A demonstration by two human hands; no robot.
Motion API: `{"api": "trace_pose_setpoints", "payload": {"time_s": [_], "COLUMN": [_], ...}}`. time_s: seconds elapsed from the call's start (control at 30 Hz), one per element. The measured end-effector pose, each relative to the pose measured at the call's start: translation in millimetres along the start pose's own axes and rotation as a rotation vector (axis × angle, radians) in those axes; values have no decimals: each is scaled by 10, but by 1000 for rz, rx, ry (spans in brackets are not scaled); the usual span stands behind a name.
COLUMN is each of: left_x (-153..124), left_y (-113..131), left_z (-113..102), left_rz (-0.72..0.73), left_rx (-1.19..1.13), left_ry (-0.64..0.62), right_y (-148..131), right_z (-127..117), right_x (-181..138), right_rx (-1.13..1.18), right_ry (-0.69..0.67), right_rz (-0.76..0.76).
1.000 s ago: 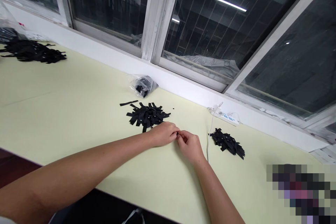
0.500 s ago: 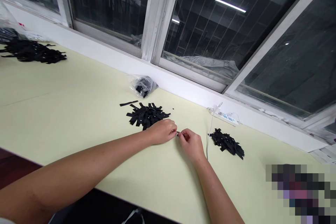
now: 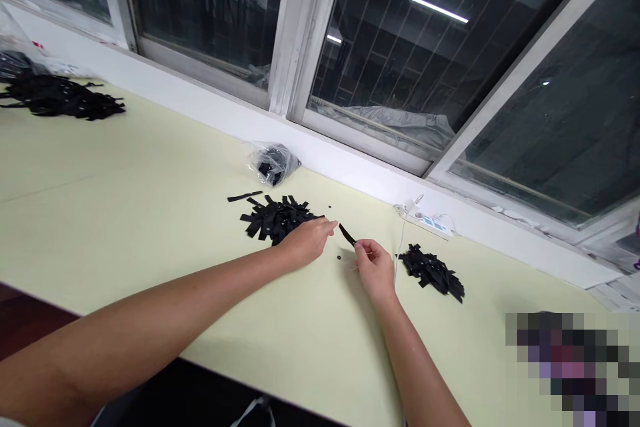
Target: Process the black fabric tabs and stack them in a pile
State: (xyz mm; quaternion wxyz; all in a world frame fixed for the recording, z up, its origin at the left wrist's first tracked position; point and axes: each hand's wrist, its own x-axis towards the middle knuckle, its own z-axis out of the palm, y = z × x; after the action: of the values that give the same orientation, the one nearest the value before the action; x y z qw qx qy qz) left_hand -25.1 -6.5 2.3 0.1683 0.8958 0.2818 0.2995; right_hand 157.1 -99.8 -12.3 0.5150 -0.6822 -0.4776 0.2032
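While the right hand (image 3: pixel 375 268) pinches one end of a black strip (image 3: pixel 347 235) between thumb and fingers, the strip's free end points toward the left hand (image 3: pixel 307 240), probably to leave that length exposed. Whether the left hand, one finger extended, holds anything, I cannot tell. Between them, a small black disc (image 3: pixel 339 257) lies on the table (image 3: pixel 300 340). A left pile (image 3: pixel 273 217) and right pile (image 3: pixel 433 272) flank the hands, seemingly for easy reach.

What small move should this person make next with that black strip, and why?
Perhaps the right hand should lay the black strip on the nearby pile of similar strips beyond the white cable: it holds the strip, and the left hand appears clear of it.
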Motion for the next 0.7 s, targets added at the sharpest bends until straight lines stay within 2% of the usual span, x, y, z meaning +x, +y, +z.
{"api": "trace_pose_setpoints", "payload": {"time_s": [0.2, 0.47, 0.7], "left_x": [9, -1, -26], "left_y": [47, 56, 111], "left_z": [-50, -50, -84], "left_rz": [20, 71, 25], "left_rx": [-30, -36, -75], "left_ry": [27, 4, -28], "right_y": [6, 21, 34], "right_z": [0, 37, 39], "right_x": [-1, 11, 18], "right_rx": [67, 162, 164], "right_ry": [30, -16, -34], "right_rz": [56, 52, 51]}}
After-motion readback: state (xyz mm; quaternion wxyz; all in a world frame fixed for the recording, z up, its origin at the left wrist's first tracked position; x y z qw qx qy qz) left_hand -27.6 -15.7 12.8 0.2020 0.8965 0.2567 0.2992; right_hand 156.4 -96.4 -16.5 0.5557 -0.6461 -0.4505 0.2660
